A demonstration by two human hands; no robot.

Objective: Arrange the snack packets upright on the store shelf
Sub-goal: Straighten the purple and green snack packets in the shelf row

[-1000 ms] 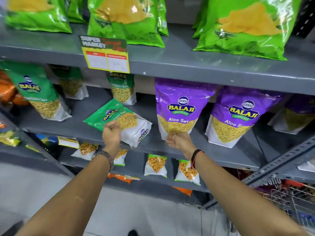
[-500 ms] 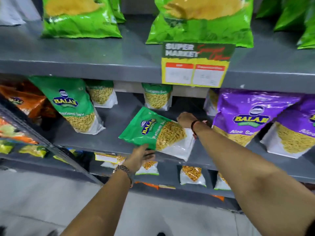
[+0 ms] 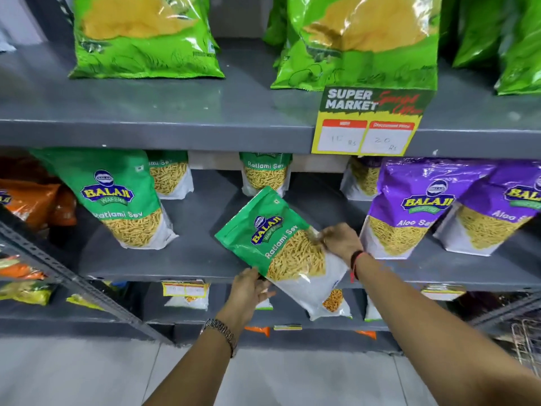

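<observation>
A green Ratlami Sev packet (image 3: 275, 238) hangs tilted over the front edge of the grey middle shelf (image 3: 190, 259), its top leaning to the left. My left hand (image 3: 248, 291) grips its lower left edge from below. My right hand (image 3: 341, 241) pinches its right side. Another green Ratlami Sev packet (image 3: 117, 197) stands upright to the left. Two smaller green packets (image 3: 265, 171) stand at the back. Purple Aloo Sev packets (image 3: 409, 209) stand upright to the right.
Large lime-green bags (image 3: 140, 39) fill the top shelf, with a yellow Super Market price tag (image 3: 369, 124) on its edge. Small packets (image 3: 187, 294) sit on the lower shelf. Orange packets (image 3: 29, 197) lie at the far left. A wire basket (image 3: 524, 341) is at lower right.
My right hand moved from the purple packet to the green packet's right side. My left hand shifted to its lower edge. The packet now hangs over the shelf's front edge, more upright.
</observation>
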